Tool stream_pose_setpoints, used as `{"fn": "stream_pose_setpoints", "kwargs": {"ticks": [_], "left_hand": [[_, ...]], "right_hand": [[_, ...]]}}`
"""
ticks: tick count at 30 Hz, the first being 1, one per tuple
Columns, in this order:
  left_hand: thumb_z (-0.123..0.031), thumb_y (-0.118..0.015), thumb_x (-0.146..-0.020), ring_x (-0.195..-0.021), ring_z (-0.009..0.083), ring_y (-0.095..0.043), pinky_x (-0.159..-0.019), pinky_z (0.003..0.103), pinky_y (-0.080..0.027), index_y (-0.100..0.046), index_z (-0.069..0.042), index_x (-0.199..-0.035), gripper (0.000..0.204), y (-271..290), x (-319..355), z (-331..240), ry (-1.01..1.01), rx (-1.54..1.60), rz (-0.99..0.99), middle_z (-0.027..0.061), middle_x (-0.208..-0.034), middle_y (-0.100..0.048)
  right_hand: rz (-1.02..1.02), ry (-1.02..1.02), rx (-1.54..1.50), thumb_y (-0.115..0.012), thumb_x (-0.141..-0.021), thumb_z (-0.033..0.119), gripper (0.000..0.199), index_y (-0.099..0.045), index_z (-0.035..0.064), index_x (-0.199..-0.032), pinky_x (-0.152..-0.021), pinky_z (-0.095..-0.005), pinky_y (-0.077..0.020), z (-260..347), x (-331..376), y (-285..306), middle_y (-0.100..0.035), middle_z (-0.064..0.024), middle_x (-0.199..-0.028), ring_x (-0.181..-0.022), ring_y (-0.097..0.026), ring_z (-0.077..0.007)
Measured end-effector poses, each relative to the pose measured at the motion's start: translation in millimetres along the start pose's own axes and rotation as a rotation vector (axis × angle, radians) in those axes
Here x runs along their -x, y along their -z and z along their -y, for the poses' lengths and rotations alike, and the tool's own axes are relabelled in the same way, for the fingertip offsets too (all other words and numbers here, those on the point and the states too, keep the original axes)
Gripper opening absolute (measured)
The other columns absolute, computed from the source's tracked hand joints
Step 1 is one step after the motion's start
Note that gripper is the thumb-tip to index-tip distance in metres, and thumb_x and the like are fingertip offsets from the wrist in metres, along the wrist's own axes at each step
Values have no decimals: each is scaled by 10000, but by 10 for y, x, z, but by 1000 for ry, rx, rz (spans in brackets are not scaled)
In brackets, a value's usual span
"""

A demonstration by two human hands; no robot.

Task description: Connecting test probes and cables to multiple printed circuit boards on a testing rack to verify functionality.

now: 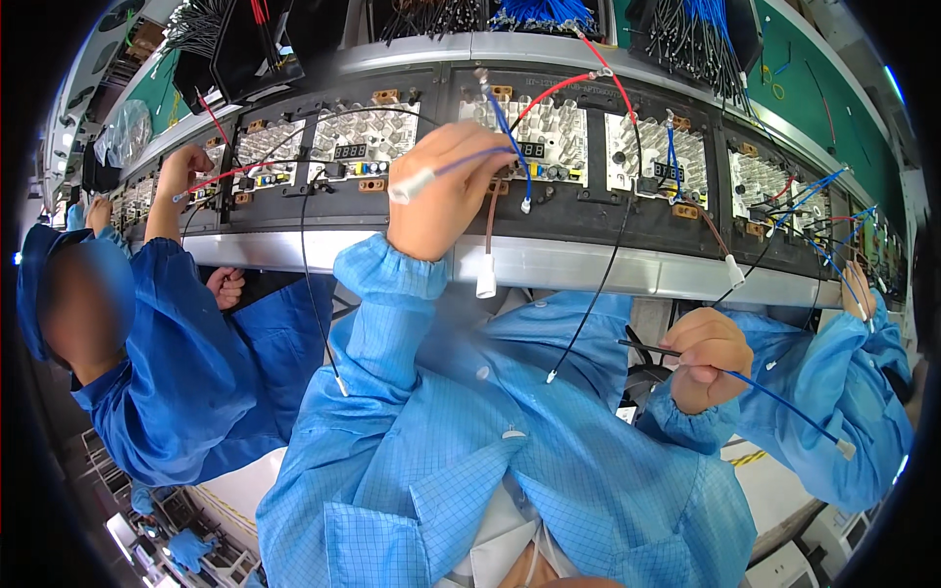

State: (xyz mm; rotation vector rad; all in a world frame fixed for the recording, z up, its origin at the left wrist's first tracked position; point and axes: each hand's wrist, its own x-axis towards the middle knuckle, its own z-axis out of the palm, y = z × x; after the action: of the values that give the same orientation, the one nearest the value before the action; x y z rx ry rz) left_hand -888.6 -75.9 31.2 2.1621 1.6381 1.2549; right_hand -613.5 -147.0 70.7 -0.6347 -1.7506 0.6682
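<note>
My left hand (441,186) is raised over the middle circuit board (559,147), its fingers pinched together at the board's left side. A violet wire (475,159) runs from those fingertips over the back of the hand to a white connector (412,186); the exact grip is partly hidden. Below the fingers hangs a brown wire (491,220) with a white connector. A red wire (554,95) and a short blue wire (502,120) cross this board. Lower right, off the fixture, my right hand (711,358) is closed round a blue wire (794,410); a thin black piece (647,347) sticks out its other side.
A dark fixture rail (431,211) with a metal front edge (676,269) carries several boards with trailing wires. Bundles of blue wires (544,14) and black wires (421,20) lie behind it. Co-workers in a dark blue sleeve (186,323) and a light blue sleeve (823,392) flank me.
</note>
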Motion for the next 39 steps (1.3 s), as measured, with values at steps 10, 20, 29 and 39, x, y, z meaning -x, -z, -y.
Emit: {"fn": "stream_pose_setpoints", "kwargs": {"ticks": [10, 20, 29, 39], "left_hand": [[-90, -690, -744, -736, 234, -618, -568, 337, -489, -645, -127, -835, 107, 7, -25, 33, -121, -16, 17, 19, -781, -616], [-34, -676, -639, -721, 223, -620, -575, 331, -510, -649, -146, -838, 230, -84, -128, 55, -202, 2, 50, 5, -777, -613], [-64, -697, -696, -706, 230, -621, -578, 338, -509, -679, -127, -851, 168, -79, -86, 76, -187, 104, 64, 19, -784, -626], [55, -662, -668, -727, 229, -622, -612, 328, -521, -715, -76, -866, 244, -52, -119, 80, -190, 212, 190, 63, -785, -642]], "right_hand": [[-8, 11, 9, -556, -928, 371, 405, -515, 19, -732, -430, -270, -416, -30, 2, -11, -534, -77, -520, -461, -550, -199], [-21, -44, 49, -560, -922, 377, 401, -514, 22, -741, -432, -274, -420, -42, -31, -39, -522, -77, -514, -473, -539, -202], [-139, -87, 113, -579, -935, 327, 364, -537, 0, -779, -511, -271, -426, -30, -28, 150, -583, -116, -635, -556, -552, -200], [39, -296, 624, -626, -859, 58, 68, -631, -5, -882, -639, -305, -483, -374, -458, 333, -668, -108, -828, -720, -639, -246]]}}
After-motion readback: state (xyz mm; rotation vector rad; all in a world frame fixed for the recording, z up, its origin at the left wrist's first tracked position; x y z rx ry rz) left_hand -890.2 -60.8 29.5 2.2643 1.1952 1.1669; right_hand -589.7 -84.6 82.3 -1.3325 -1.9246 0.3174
